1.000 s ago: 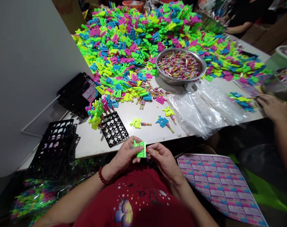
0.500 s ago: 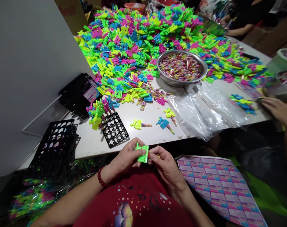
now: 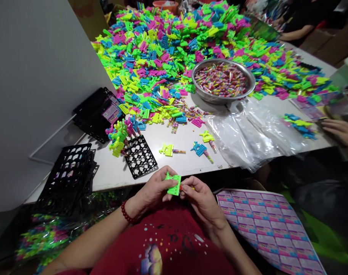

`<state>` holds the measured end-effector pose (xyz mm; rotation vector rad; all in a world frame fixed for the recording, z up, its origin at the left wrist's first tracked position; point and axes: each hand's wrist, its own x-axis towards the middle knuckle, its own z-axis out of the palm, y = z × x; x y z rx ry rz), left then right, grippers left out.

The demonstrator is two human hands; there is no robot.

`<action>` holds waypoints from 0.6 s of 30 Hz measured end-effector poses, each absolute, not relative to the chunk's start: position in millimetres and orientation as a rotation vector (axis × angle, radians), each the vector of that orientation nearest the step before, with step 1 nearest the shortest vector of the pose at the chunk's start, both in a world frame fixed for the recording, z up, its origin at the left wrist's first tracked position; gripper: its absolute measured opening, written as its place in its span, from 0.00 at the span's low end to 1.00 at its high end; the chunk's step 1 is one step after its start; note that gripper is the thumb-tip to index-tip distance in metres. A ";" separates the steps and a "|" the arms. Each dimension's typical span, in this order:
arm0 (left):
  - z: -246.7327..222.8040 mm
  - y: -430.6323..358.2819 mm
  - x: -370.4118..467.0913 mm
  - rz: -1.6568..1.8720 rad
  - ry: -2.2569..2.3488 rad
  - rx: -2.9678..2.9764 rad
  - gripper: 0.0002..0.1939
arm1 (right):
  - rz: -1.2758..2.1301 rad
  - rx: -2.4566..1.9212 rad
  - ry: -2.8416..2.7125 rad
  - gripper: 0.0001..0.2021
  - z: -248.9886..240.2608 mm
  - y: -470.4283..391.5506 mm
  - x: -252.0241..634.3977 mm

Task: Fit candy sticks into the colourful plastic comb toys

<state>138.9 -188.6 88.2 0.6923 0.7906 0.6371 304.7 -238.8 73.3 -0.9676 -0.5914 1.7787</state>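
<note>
My left hand (image 3: 158,186) is closed on a bright green plastic toy piece (image 3: 174,186) with a ribbed flat part, held just off the table's front edge. My right hand (image 3: 201,194) pinches a small candy-filled tube (image 3: 181,187), its red end against the green piece's edge; the fingers hide most of the tube. On the table in front lie a yellow toy (image 3: 167,149), a blue toy (image 3: 199,148) and another yellow toy (image 3: 206,136), each with a candy tube sticking out. Several such toys stand in a black perforated tray (image 3: 141,158) on the left.
A large heap of coloured toy pieces (image 3: 162,49) covers the back. A metal bowl (image 3: 223,100) holds candy tubes. Clear plastic bags (image 3: 248,133) lie on the right, printed sheets (image 3: 265,221) below. Black trays (image 3: 66,179) are stacked left. Another person's hand (image 3: 341,130) is far right.
The whole view has shifted slightly. Both hands keep their hold, with the tube's end still at the green toy piece's edge.
</note>
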 end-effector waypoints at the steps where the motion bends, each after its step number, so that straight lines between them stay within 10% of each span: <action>1: 86.9 -189.1 139.6 0.646 0.805 0.700 0.17 | 1.772 -0.982 -0.582 0.11 71.6 -238.4 305.3; 18: 88.0 -197.2 135.6 0.583 0.860 0.788 0.15 | 1.542 -1.203 -0.752 0.14 56.8 -236.5 309.5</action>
